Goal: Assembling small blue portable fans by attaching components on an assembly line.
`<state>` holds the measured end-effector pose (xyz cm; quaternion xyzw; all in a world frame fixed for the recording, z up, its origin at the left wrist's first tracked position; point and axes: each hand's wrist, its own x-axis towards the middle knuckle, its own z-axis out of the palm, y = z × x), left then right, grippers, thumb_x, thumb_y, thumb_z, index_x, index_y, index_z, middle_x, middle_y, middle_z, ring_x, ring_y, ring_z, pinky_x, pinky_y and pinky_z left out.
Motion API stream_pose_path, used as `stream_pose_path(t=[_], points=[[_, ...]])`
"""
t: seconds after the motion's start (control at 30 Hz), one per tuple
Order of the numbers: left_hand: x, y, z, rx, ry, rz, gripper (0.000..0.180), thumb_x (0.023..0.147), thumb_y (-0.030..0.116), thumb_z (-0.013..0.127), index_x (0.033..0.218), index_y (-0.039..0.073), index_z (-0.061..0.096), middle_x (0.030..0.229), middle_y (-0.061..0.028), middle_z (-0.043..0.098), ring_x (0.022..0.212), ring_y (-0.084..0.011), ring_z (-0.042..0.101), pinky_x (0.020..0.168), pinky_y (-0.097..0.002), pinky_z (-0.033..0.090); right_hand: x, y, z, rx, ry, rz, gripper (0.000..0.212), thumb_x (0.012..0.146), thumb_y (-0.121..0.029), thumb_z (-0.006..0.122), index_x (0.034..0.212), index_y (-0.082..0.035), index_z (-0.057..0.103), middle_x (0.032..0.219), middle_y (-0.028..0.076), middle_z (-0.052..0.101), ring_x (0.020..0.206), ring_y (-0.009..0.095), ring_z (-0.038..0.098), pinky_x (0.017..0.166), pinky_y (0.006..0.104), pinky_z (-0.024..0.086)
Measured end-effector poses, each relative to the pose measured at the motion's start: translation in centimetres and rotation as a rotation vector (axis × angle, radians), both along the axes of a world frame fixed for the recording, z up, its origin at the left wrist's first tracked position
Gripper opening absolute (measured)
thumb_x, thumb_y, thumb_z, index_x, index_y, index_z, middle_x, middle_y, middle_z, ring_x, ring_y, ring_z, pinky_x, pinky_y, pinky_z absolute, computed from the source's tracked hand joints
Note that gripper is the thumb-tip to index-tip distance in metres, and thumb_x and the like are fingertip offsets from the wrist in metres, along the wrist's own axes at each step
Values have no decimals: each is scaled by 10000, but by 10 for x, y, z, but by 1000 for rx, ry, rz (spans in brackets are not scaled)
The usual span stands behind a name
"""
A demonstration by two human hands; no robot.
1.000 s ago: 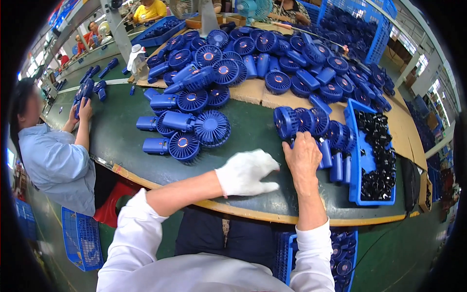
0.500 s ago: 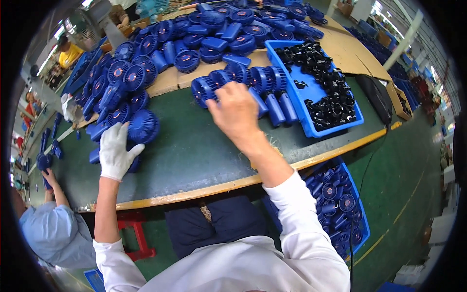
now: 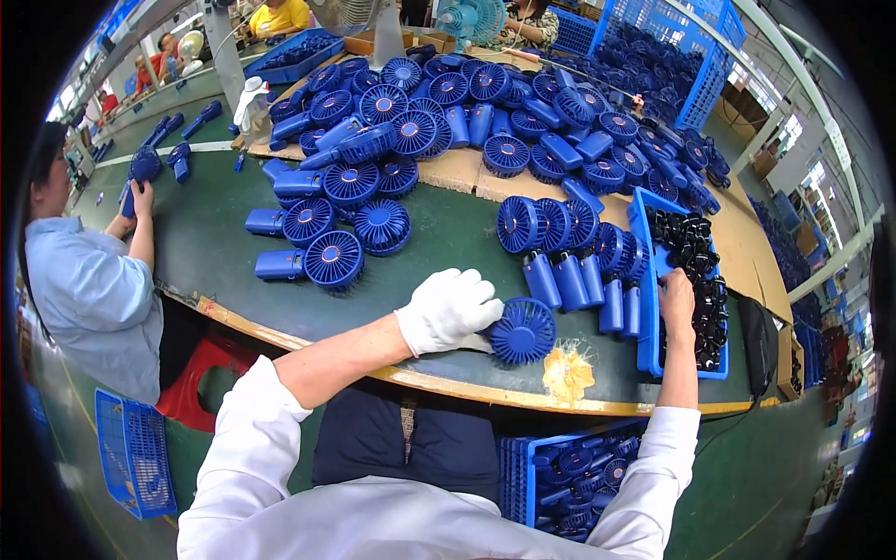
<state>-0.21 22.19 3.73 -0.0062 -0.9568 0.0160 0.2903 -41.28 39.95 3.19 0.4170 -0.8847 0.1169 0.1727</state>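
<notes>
My left hand (image 3: pixel 446 312), in a white glove, is closed round the handle of a blue handheld fan (image 3: pixel 523 332). The fan's round head sticks out to the right, just above the table's front edge. My right hand (image 3: pixel 677 297), bare, reaches into a blue tray (image 3: pixel 644 245) of small black parts (image 3: pixel 713 313). Its fingers are bent together among them; what they pinch is hidden. Between the hands, several blue fans (image 3: pixel 553 224) stand in a row beside the tray, handles toward me. More fans (image 3: pixel 334 259) lie spread to the left.
A big heap of blue fans (image 3: pixel 448 89) covers cardboard at the back. A co-worker in light blue (image 3: pixel 93 299) holds a fan at the left. A crate of fans (image 3: pixel 532 495) stands below the front edge. A black bag (image 3: pixel 758 343) lies right of the tray.
My left hand has come right from the left-hand pile with a fan in it. The right hand has left the row of fans and moved into the tray. The view has turned left.
</notes>
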Motion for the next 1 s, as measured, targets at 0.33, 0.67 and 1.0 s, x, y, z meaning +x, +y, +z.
stream_pose_path(t=[0.33,0.67,1.0], points=[[7,8,-4,171,-99,69,509,614,563,738,739,90,595,760,-72,520,750,-241,541,637,-356,458,13,-17,1,222,246,86,128,832,-94,536,824,-56,658,923,99,581,919,267,595,763,387,539],[14,20,-4,251,-182,2,568,648,585,698,874,68,631,791,-69,550,775,-251,557,656,-369,446,1,-17,-7,180,312,52,122,831,-92,542,812,-54,657,893,97,559,914,264,589,742,387,536],[16,31,4,371,-121,107,428,676,488,751,795,93,639,784,-78,574,775,-254,589,609,-369,501,13,-10,6,20,379,74,80,767,-99,685,812,-37,665,884,99,547,896,282,567,756,390,512]])
